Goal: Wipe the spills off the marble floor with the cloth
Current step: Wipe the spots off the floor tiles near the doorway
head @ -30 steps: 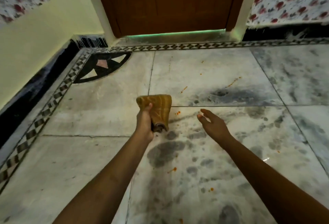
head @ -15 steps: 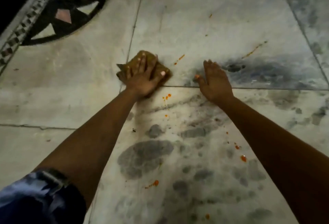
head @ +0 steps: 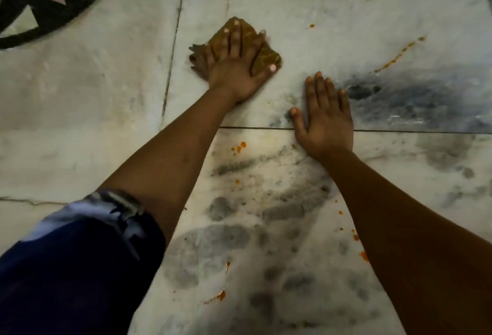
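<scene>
A folded yellow-brown cloth (head: 266, 53) lies on the white marble floor (head: 292, 1), and my left hand (head: 234, 60) presses flat on it with straight, spread fingers. My right hand (head: 326, 119) rests palm down on the bare floor just right of it, fingers straight, across a tile joint. Orange spills dot the marble: a cluster of drops (head: 239, 146) between my forearms, a long streak (head: 396, 56) at the upper right, small spots (head: 311, 25) beyond the cloth, and a smear (head: 220, 295) near the bottom.
A black inlaid fan pattern (head: 48, 1) fills the upper left corner of the floor. Grey veining darkens the marble (head: 415, 100) right of my right hand. More orange drops (head: 356, 237) lie beside my right forearm. My dark blue sleeve (head: 74, 268) covers the lower left.
My left hand brought the cloth down from the air onto the floor and slid it forward over the orange streak. My right hand settled flat on the marble. My head leaned closer.
</scene>
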The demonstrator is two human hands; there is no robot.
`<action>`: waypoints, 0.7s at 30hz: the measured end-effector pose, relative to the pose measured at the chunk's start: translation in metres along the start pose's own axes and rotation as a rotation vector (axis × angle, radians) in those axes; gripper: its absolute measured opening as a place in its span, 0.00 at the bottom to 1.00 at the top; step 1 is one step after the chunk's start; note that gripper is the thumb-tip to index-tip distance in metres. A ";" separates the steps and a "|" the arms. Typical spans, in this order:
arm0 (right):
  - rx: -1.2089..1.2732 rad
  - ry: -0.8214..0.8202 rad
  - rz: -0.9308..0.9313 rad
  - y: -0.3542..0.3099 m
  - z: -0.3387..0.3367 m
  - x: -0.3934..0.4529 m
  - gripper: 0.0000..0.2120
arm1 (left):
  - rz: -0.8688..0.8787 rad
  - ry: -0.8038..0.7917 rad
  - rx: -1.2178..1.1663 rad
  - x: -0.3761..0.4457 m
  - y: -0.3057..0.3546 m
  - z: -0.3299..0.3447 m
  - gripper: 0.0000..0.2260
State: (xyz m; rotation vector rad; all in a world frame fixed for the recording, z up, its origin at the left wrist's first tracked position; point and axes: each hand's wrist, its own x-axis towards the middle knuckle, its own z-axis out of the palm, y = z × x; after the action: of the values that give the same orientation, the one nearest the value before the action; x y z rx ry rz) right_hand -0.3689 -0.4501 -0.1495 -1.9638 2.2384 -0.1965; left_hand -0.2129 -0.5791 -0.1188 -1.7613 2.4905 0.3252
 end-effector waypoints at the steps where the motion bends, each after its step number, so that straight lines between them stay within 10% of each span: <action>1: 0.002 0.001 -0.001 0.000 0.000 0.000 0.35 | 0.064 0.011 0.028 -0.008 -0.001 0.002 0.31; 5: 0.016 -0.001 0.007 0.001 -0.002 -0.001 0.36 | 0.243 0.017 0.085 -0.055 -0.035 0.009 0.31; 13: 0.029 0.037 0.006 0.000 0.002 0.000 0.35 | -0.108 -0.027 -0.050 0.011 -0.018 -0.004 0.27; 21: 0.024 0.040 0.009 0.000 0.002 0.000 0.35 | 0.260 0.045 0.072 -0.066 -0.022 0.018 0.27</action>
State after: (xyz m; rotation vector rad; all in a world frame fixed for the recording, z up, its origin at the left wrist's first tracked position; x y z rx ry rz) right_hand -0.3689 -0.4505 -0.1511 -1.9540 2.2581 -0.2627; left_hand -0.1708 -0.5219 -0.1270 -1.4360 2.7291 0.2103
